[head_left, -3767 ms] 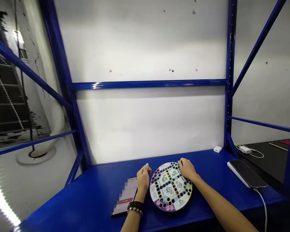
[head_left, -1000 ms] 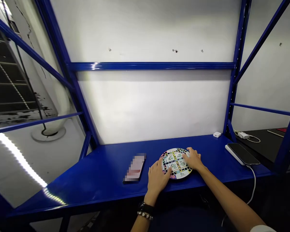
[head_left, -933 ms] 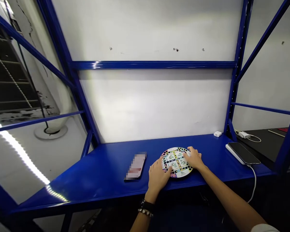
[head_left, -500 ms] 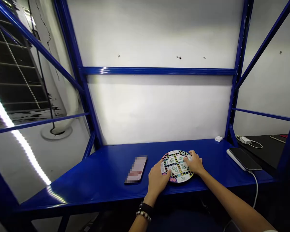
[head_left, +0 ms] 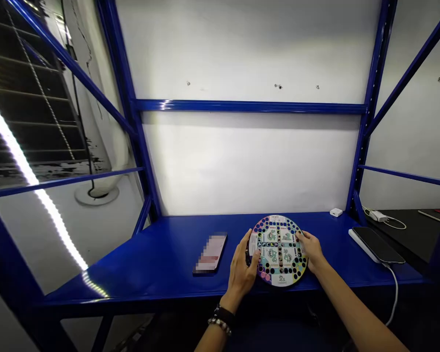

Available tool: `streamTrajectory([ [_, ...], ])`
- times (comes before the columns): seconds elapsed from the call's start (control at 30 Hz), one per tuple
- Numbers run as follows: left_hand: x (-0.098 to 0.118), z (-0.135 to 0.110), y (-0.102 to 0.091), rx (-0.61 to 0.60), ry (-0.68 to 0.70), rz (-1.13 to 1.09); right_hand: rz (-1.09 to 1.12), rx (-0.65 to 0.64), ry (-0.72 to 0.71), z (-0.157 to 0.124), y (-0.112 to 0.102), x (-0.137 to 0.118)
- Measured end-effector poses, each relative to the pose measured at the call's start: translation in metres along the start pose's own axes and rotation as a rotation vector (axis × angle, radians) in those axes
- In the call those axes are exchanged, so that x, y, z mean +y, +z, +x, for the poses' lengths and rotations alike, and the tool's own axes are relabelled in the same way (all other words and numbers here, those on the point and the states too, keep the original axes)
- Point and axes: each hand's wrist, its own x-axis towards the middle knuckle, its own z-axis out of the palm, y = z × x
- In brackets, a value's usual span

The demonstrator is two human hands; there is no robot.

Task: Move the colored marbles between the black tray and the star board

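Observation:
A round, printed board-game board with rows of coloured dots and small cartoon figures is tilted up toward me over the shelf's front part. My left hand grips its left edge, thumb on the printed face and fingers behind. On the opposite edge my right hand holds it the same way, thumb on the face. The fingers behind the board are partly hidden. Left of the board a smartphone with a lit, blurred screen lies on the blue shelf.
On the right, a dark-screened phone rests on a white slab with a white cable hanging over the edge. A small white case sits at the back right. Blue posts and a crossbar frame the shelf.
The board was lying low on the shelf; it is now raised and tilted toward me. Both hands have shifted to its side edges. The view has moved slightly left.

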Motion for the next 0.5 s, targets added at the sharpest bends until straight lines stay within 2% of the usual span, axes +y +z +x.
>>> streamTrajectory([
  [0.07,0.000,-0.001,0.000,-0.001,0.001,-0.025,0.137,0.065,-0.002,0.002,-0.007,-0.017],
  [0.13,-0.004,0.000,0.002,0.015,-0.036,-0.032,0.214,0.195,-0.094,0.006,-0.017,-0.039],
  [0.23,-0.014,0.004,0.006,0.037,-0.099,-0.011,0.177,0.513,-0.384,0.005,-0.036,-0.071],
  [0.3,-0.020,0.006,0.009,0.036,-0.115,0.015,-0.026,0.657,-0.605,-0.002,-0.045,-0.084],
  [0.33,-0.022,0.007,0.010,0.031,-0.115,0.029,-0.168,0.666,-0.683,-0.006,-0.048,-0.086],
  [0.4,-0.023,0.007,0.011,0.022,-0.107,0.061,-0.481,0.553,-0.730,-0.015,-0.049,-0.083],
  [0.5,-0.023,0.007,0.011,0.013,-0.107,0.102,-0.909,0.250,-0.591,-0.019,-0.044,-0.063],
])
